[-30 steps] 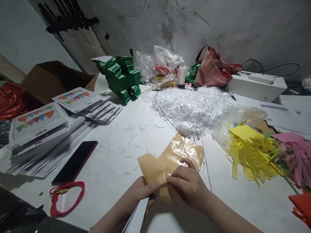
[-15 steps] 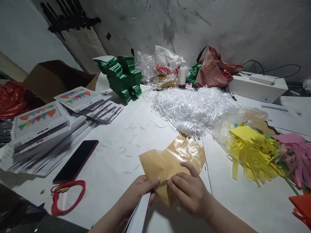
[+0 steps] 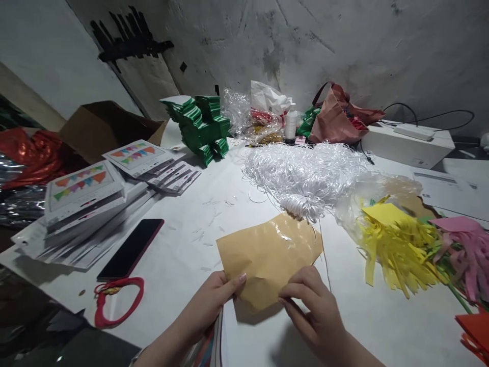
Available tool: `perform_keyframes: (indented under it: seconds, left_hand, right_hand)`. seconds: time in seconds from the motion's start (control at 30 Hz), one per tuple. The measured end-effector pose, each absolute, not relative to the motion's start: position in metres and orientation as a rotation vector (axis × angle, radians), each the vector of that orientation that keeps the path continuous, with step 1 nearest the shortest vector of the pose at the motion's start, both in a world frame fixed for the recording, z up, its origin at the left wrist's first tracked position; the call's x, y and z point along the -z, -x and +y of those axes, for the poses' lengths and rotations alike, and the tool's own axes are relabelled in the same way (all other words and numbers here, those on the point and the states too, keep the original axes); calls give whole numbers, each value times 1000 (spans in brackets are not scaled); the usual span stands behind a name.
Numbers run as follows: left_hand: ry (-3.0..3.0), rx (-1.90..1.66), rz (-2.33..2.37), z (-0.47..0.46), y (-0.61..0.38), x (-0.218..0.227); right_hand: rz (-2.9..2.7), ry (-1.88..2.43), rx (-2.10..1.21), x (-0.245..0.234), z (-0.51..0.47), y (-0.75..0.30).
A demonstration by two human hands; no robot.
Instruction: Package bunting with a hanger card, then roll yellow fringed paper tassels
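Observation:
A tan glossy paper sheet [image 3: 267,255], lightly creased, is held low over the table in front of me. My left hand [image 3: 219,295] grips its left edge, thumb on top. Below that hand a bundle of flat pieces with white and coloured edges [image 3: 214,341] hangs down, partly hidden by my forearm. My right hand [image 3: 315,311] has its fingertips pinched at the sheet's lower right edge. Beyond the sheet's far edge lies a large tangle of white cord [image 3: 305,176].
Left are stacked cards printed with bunting [image 3: 84,204], a dark phone [image 3: 132,250] and a red cord loop [image 3: 119,302]. Green cut-paper stacks [image 3: 200,127] stand behind. On the right lie yellow tassels [image 3: 397,244] and pink tassels [image 3: 464,250]. A white bottle [image 3: 291,124] stands near the wall.
The sheet has opened out flatter, its near corner no longer folded down. My right hand has moved slightly right and down, now pinching the edge. The view has shifted a little left.

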State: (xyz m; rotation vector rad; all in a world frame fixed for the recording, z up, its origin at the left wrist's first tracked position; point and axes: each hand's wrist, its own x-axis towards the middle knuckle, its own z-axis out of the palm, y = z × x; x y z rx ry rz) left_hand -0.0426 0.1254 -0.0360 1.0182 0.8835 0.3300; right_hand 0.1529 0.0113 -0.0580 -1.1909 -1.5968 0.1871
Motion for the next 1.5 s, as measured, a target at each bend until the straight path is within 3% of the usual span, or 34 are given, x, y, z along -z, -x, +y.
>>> perform_keyframes:
  seconds: [0.27, 0.57, 0.83, 1.1, 1.3, 1.5]
  left_hand:
    - [-969, -311, 753, 110, 39, 45]
    - [-1016, -320, 793, 111, 36, 43]
    - [-1196, -447, 1013, 122, 52, 42]
    - [-1727, -839, 1422, 96, 73, 5]
    - [-2152, -914, 815, 48, 79, -26]
    - [-2119, -808, 653, 42, 58, -25]
  right_hand:
    - [-1707, 1243, 124, 78, 35, -139]
    - [-1785, 1245, 153, 71, 29, -138]
    - [-1292, 1266, -583, 60, -14, -137]
    - [-1275, 1221, -783, 70, -22, -91]
    - [-1325, 978, -677, 35, -32, -134]
    - [-1358, 1138, -330, 3, -56, -179]
